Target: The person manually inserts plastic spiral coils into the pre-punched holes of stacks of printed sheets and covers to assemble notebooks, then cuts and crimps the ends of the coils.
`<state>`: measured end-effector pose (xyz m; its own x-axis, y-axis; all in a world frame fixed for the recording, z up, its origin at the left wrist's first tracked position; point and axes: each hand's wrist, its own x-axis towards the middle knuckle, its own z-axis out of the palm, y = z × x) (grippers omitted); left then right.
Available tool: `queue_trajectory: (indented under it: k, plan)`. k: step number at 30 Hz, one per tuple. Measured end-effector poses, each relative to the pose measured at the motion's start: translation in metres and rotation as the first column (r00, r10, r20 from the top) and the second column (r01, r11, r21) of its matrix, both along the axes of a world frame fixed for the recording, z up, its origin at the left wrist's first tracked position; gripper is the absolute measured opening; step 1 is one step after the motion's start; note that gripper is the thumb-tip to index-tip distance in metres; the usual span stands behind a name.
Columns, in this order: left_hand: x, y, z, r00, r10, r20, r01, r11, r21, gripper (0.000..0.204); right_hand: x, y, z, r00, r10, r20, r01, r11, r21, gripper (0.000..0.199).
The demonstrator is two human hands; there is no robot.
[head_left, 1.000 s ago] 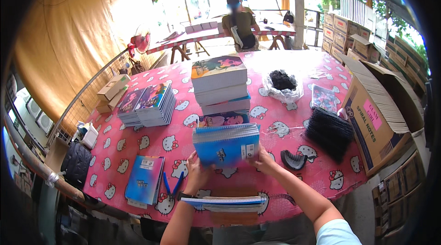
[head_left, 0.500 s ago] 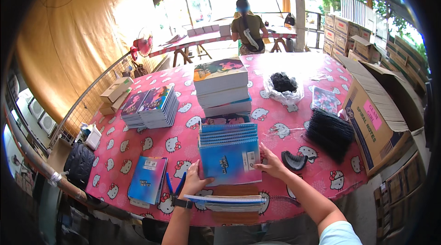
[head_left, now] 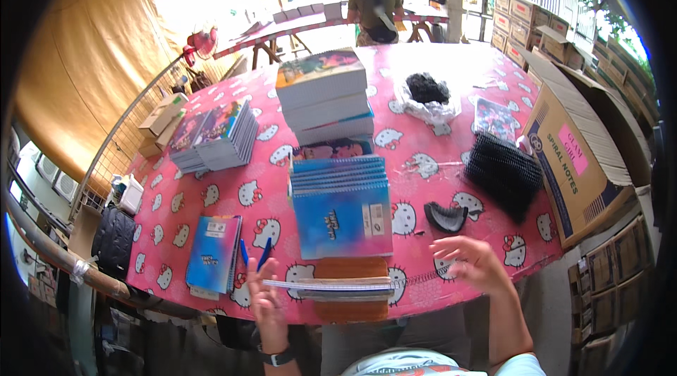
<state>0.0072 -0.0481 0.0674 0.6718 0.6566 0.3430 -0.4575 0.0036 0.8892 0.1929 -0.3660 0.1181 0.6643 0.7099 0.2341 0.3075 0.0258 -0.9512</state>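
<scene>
Pink desk [head_left: 229,212] as dial, twelve at far side. Past seven: blue-handled pliers [head_left: 264,254]. Seven: left hand [head_left: 266,302], fingers spread, grip empty; can't tell whether it touches the edge-on notebook [head_left: 328,286] at six. Just inward, the blue notebook stack [head_left: 342,224], unheld. Four: right hand [head_left: 472,263], fingers loosely curled, grip ajar, empty.

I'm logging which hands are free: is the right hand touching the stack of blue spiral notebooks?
No: the right hand hangs open to the right of the blue spiral notebooks, pink tablecloth showing between.
</scene>
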Motion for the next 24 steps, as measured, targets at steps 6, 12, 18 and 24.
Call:
queue_trajectory:
  k: [6, 12, 18, 24]
  plan:
    - [0.033, -0.031, -0.002, 0.991, 0.085, -0.102, -0.096, 0.99, -0.104, 0.045, -0.06, 0.037, 0.009, 0.936, -0.137, 0.323, 0.165, 0.984, -0.061, 0.023]
    - [0.04, -0.059, 0.042, 0.868, 0.496, 0.022, -0.411, 0.695, 0.59, 0.049, -0.049, 0.032, 0.018, 0.838, -0.063, 0.542, 0.196, 0.962, -0.19, 0.02]
    - [0.051, -0.102, 0.061, 0.959, 0.064, -0.277, 0.254, 0.245, 0.936, 0.032, 0.05, 0.003, -0.031, 0.757, -0.239, 0.609, 0.632, 0.507, -0.586, 0.069]
    - [0.054, -0.104, 0.062, 0.964, 0.08, -0.253, 0.208, 0.365, 0.908, 0.014, 0.062, 0.015, -0.081, 0.617, -0.199, 0.762, 0.757, 0.415, -0.505, 0.058]
